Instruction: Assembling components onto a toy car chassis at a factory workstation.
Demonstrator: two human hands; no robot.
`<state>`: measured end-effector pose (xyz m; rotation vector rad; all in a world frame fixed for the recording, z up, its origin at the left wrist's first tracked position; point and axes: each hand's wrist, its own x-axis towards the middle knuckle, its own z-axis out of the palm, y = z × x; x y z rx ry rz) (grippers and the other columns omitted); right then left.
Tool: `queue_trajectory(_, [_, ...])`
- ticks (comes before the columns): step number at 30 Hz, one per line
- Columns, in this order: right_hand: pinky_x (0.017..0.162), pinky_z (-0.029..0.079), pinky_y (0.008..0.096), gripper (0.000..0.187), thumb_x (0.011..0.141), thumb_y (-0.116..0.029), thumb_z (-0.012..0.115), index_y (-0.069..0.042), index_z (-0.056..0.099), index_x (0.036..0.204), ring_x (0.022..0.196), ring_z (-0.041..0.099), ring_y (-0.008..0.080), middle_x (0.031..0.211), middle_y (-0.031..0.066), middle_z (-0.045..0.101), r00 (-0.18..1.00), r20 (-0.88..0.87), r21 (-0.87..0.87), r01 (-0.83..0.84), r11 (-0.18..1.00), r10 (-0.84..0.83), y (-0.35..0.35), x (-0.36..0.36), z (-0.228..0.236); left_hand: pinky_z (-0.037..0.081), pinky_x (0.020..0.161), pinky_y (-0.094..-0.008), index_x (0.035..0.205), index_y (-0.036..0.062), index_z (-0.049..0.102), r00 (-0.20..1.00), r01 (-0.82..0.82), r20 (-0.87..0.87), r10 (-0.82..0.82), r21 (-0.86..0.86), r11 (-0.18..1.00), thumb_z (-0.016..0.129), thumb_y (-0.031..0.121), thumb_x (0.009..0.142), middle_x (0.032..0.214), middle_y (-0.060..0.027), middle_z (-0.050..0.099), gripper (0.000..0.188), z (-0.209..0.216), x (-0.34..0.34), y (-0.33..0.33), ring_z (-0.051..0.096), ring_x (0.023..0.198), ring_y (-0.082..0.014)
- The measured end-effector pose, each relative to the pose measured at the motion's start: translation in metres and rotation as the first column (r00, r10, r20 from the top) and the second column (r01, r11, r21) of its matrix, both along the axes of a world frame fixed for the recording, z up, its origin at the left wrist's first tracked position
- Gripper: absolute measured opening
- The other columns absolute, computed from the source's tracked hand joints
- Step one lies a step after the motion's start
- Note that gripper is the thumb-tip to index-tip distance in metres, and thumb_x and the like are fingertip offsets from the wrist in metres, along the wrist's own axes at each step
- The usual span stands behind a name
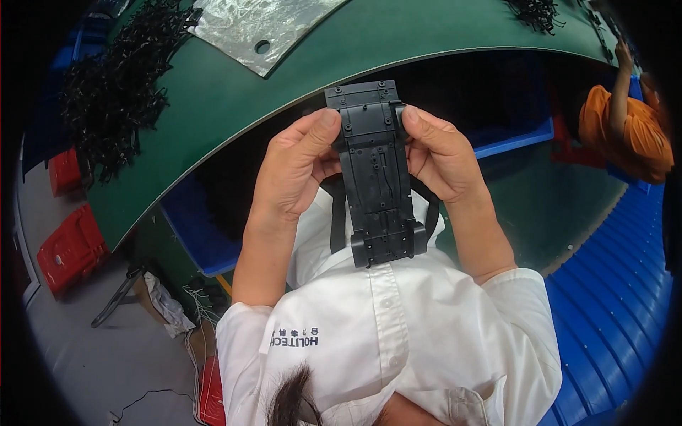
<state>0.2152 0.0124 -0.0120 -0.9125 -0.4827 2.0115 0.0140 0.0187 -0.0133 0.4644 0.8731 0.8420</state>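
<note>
A long black moulded plastic part (372,170) with screw bosses, ribs and slots is held up in front of my chest, its length running away from me. My left hand (298,160) grips its far left edge, the thumb lying on the side and the fingers curled behind. On the opposite edge, my right hand (444,153) pinches it the same way. The fingers behind the part are mostly hidden. Its near end, with a rounded lug on each side, hangs over my white shirt.
Ahead lies a green table (213,92) with a curved-looking edge. On it are a heap of thin black pieces (121,85) and a silvery sheet with a hole (263,25). Red stools (71,248) stand left. A person in orange (618,128) sits at right, near blue ribbed panelling (604,305).
</note>
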Motion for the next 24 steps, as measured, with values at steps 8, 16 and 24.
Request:
queue_trajectory(8, [0.078,0.054,0.0312,0.039,0.094,-0.029,0.051,0.003,0.053,0.116,0.088,0.062,0.0152,0.102,0.01,0.062,0.996,-0.082,-0.049,0.02,0.999,-0.024,-0.001,-0.002,-0.004,0.052,0.07,-0.0264,0.107,0.001,0.061,1.0,0.005,-0.001,-0.005,0.005,1.0,0.061,0.032,0.088,0.092,-0.0052,0.066,0.036,-0.002,-0.001,0.0,0.063,0.075,-0.012])
queue_trajectory(16, [0.085,0.051,0.0326,0.038,0.096,-0.028,0.047,0.002,0.049,0.119,0.098,0.06,0.0182,0.109,0.0109,0.06,0.948,-0.317,-0.061,-0.007,0.998,-0.013,-0.005,-0.005,-0.015,0.051,0.069,-0.0253,0.107,0.0009,0.061,1.0,-0.018,0.003,0.018,0.006,1.0,0.061,0.031,0.088,0.092,-0.0047,0.066,0.036,0.001,0.0,0.001,0.063,0.075,-0.0108])
queue_trajectory(24, [0.087,0.05,0.0296,0.042,0.096,-0.028,0.045,0.002,0.045,0.125,0.1,0.059,0.0157,0.112,0.0102,0.059,0.952,-0.305,0.039,0.013,0.999,-0.001,-0.007,-0.007,-0.016,0.051,0.069,-0.0249,0.106,0.0013,0.063,1.0,0.001,-0.011,0.0,0.009,1.0,0.062,0.03,0.088,0.091,-0.0045,0.066,0.034,0.001,-0.003,0.0,0.062,0.075,-0.0106])
